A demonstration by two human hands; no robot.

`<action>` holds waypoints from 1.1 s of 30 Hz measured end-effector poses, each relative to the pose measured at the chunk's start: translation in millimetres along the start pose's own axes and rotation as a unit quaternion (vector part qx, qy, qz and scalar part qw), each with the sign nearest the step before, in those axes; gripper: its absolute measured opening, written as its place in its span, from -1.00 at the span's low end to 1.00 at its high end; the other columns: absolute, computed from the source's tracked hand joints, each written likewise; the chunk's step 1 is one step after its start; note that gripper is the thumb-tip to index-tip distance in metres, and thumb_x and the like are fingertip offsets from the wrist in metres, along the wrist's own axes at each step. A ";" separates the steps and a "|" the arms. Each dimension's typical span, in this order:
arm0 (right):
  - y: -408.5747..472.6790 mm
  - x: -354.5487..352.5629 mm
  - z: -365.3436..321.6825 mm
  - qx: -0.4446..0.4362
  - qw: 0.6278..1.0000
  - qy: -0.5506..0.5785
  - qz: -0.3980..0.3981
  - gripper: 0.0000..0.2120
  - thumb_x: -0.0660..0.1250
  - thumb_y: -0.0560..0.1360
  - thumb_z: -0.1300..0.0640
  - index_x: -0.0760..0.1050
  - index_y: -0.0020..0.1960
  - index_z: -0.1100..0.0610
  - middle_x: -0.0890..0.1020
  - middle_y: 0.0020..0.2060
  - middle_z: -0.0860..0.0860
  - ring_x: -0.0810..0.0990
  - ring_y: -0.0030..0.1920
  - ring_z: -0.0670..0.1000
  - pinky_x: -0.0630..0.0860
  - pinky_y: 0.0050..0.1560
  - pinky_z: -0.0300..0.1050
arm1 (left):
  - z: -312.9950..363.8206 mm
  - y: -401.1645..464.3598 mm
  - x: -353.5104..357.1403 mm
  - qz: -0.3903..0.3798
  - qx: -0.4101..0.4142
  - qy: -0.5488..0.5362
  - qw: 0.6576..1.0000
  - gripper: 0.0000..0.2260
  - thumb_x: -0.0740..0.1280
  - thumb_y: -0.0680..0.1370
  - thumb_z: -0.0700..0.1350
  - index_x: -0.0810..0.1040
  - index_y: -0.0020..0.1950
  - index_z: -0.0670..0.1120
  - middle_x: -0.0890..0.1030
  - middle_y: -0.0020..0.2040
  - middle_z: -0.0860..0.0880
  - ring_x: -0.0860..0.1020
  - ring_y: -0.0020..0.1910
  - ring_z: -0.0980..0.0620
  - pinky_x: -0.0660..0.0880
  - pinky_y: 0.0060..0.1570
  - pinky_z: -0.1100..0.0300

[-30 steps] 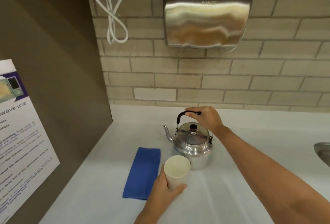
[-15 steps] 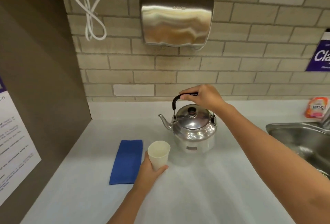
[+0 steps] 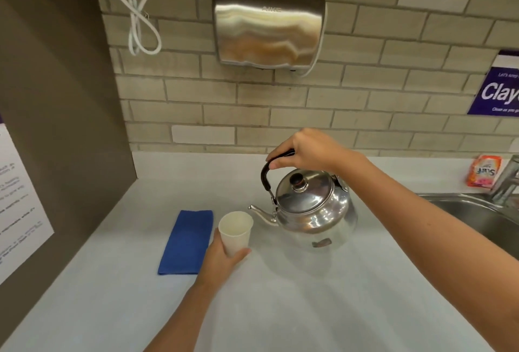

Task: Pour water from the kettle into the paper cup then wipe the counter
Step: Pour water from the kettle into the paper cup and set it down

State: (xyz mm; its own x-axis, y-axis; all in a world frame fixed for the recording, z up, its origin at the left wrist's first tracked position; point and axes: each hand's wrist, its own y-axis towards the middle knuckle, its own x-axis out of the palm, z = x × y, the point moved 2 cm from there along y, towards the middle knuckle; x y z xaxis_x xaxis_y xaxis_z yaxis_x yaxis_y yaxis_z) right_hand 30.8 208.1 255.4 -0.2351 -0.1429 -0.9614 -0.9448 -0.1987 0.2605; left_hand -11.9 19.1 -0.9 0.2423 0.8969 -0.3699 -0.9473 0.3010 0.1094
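A shiny steel kettle point(image 3: 311, 211) hangs above the white counter point(image 3: 280, 301), tilted to the left. My right hand point(image 3: 306, 152) grips its black handle from above. The spout tip sits just right of the rim of a white paper cup point(image 3: 236, 232), which looks empty. My left hand point(image 3: 222, 259) holds the cup from below and behind, upright, near the counter. No water stream is visible. A folded blue cloth point(image 3: 186, 242) lies flat on the counter just left of the cup.
A steel sink point(image 3: 477, 219) with a tap point(image 3: 505, 180) is at the right edge; an orange packet point(image 3: 484, 170) stands behind it. A metal hand dryer point(image 3: 268, 25) hangs on the brick wall. A brown side panel point(image 3: 56, 127) bounds the left.
My right hand has lifted the kettle off the counter and tipped it left, bringing the spout up to the cup's rim. My left hand kept hold of the cup. My head view shifted right.
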 end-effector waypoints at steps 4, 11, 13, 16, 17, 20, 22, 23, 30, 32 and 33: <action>5.1 0.7 -7.1 -0.023 0.999 -0.026 -0.013 -0.75 0.34 0.39 -0.23 0.60 0.01 -0.20 0.71 -0.11 -0.18 0.46 -0.31 -0.17 0.36 -0.33 -0.26 | 0.8 -0.4 0.3 0.003 -0.003 0.005 1.000 -0.25 0.52 0.34 -0.03 0.20 0.40 -0.08 0.48 0.25 -0.10 0.43 0.11 0.03 0.40 0.09 0.13; 11.0 4.5 -17.6 -0.064 0.995 -0.065 -0.036 -0.76 0.36 0.40 -0.19 0.61 0.02 -0.15 0.71 -0.20 -0.13 0.40 -0.37 -0.14 0.25 -0.41 -0.27 | 0.5 -1.1 2.0 0.007 -0.002 0.006 1.000 -0.27 0.51 0.34 -0.03 0.20 0.39 -0.07 0.48 0.26 -0.10 0.42 0.11 0.04 0.39 0.08 0.16; 12.2 5.1 -19.7 -0.069 0.994 -0.068 -0.044 -0.75 0.35 0.41 -0.19 0.61 0.03 -0.15 0.70 -0.19 -0.13 0.43 -0.32 -0.12 0.29 -0.39 -0.24 | 0.2 -0.5 2.4 0.006 -0.003 0.006 1.000 -0.27 0.51 0.34 -0.04 0.20 0.40 -0.06 0.47 0.27 -0.09 0.41 0.11 0.04 0.39 0.08 0.16; 13.8 4.7 -22.2 -0.075 0.993 -0.072 -0.052 -0.75 0.34 0.41 -0.19 0.60 0.03 -0.14 0.68 -0.22 -0.16 0.42 -0.37 -0.15 0.30 -0.39 -0.23 | 0.0 -0.2 3.1 0.007 -0.005 0.006 1.000 -0.27 0.51 0.35 -0.04 0.20 0.40 -0.06 0.47 0.27 -0.08 0.41 0.11 0.05 0.39 0.07 0.16; 14.1 4.4 -22.9 -0.077 0.993 -0.075 -0.051 -0.76 0.35 0.41 -0.19 0.60 0.03 -0.14 0.66 -0.24 -0.17 0.40 -0.39 -0.17 0.29 -0.40 -0.23 | -0.3 -0.3 3.2 0.008 -0.006 0.005 1.000 -0.27 0.51 0.35 -0.05 0.20 0.40 -0.06 0.47 0.26 -0.08 0.41 0.10 0.06 0.38 0.05 0.17; 16.0 3.6 -24.6 -0.082 0.992 -0.081 -0.047 -0.76 0.35 0.41 -0.19 0.60 0.03 -0.15 0.64 -0.26 -0.19 0.39 -0.39 -0.16 0.28 -0.42 -0.23 | -0.6 -0.7 2.7 0.010 -0.011 0.002 1.000 -0.27 0.51 0.34 -0.06 0.21 0.40 -0.05 0.48 0.24 -0.07 0.42 0.09 0.06 0.39 0.04 0.17; 17.8 3.2 -26.1 -0.088 0.991 -0.086 -0.046 -0.76 0.35 0.40 -0.20 0.60 0.02 -0.16 0.64 -0.26 -0.19 0.38 -0.39 -0.15 0.24 -0.43 -0.24 | -0.7 -0.4 2.4 0.009 -0.012 0.002 1.000 -0.27 0.51 0.34 -0.05 0.21 0.40 -0.05 0.48 0.24 -0.06 0.43 0.09 0.05 0.40 0.04 0.17; 18.6 3.2 -26.8 -0.092 0.991 -0.090 -0.047 -0.75 0.35 0.40 -0.20 0.60 0.02 -0.16 0.65 -0.25 -0.18 0.39 -0.39 -0.14 0.23 -0.44 -0.24 | -0.7 -0.6 2.2 0.009 -0.012 0.003 1.000 -0.27 0.51 0.34 -0.05 0.20 0.40 -0.04 0.48 0.23 -0.06 0.43 0.09 0.05 0.40 0.04 0.17; 20.8 2.9 -29.9 -0.098 0.987 -0.109 -0.063 -0.75 0.33 0.41 -0.22 0.60 0.03 -0.17 0.67 -0.22 -0.17 0.46 -0.31 -0.11 0.22 -0.44 -0.22 | -0.2 -0.9 1.6 0.006 -0.014 0.005 1.000 -0.25 0.51 0.34 -0.03 0.18 0.41 -0.05 0.48 0.25 -0.07 0.43 0.10 0.05 0.41 0.07 0.17; 21.4 2.2 -31.4 -0.097 0.986 -0.115 -0.069 -0.74 0.32 0.41 -0.22 0.60 0.03 -0.16 0.62 -0.27 -0.19 0.44 -0.33 -0.13 0.21 -0.44 -0.22 | -0.2 -0.8 1.7 0.007 -0.016 0.004 1.000 -0.24 0.51 0.34 -0.03 0.18 0.41 -0.05 0.47 0.26 -0.07 0.43 0.10 0.05 0.41 0.07 0.17; 21.5 1.6 -32.2 -0.098 0.985 -0.119 -0.071 -0.74 0.32 0.42 -0.21 0.60 0.04 -0.15 0.59 -0.29 -0.20 0.44 -0.34 -0.13 0.21 -0.44 -0.22 | -0.2 -0.8 1.8 0.007 -0.016 0.004 1.000 -0.24 0.52 0.34 -0.03 0.18 0.41 -0.04 0.47 0.26 -0.07 0.42 0.10 0.05 0.40 0.07 0.18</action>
State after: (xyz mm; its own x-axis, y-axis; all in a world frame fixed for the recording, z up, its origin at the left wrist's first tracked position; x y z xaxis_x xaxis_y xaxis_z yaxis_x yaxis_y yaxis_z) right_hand 17.4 172.4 262.3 -0.1727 0.1270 -0.9768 -0.9151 -0.3876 0.1114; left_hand -10.7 20.5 -1.8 0.2279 0.8984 -0.3755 -0.9569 0.2780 0.0844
